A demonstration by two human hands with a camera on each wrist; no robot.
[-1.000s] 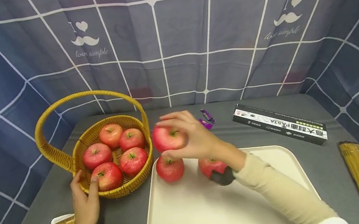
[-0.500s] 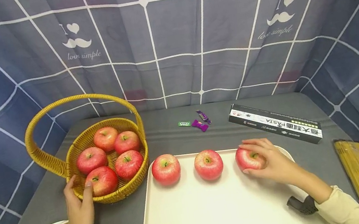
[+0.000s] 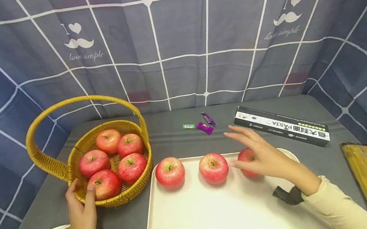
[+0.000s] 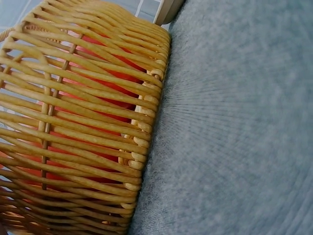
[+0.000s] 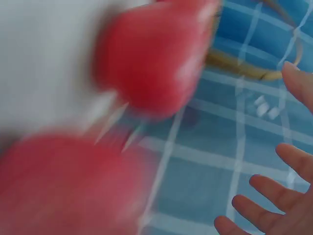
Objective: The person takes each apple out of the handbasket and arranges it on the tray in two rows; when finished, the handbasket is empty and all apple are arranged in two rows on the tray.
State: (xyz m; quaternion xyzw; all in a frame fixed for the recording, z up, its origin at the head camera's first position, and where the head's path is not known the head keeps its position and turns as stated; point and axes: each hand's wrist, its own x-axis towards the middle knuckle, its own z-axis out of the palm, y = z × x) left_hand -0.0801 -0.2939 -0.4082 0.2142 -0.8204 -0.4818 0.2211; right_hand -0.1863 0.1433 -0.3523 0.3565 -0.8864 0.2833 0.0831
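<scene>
Here was my right hand (image 3: pixel 264 154), fingers spread wide, nothing held, poised above the right apple (image 3: pixel 245 156) by the far right corner of the white tray (image 3: pixel 198 215). The middle apple (image 3: pixel 213 168) and left apple (image 3: pixel 170 174) made up the row along the tray's far edge, while five more apples (image 3: pixel 132 168) sat in the wicker basket (image 3: pixel 121 199), near the table's (image 3: pixel 170 144) far left corner. My left hand (image 3: pixel 83 216) gripped the basket's near-left rim. Firm, fairly weighty fruit, I judged: smooth skin, likely to roll at a nudge, quick to bruise if dropped. Best hold? Round the widest part, thumb opposite fingers, stem left alone. The wicker seemed light and springy, so its rim needed only gentle steadying.
</scene>
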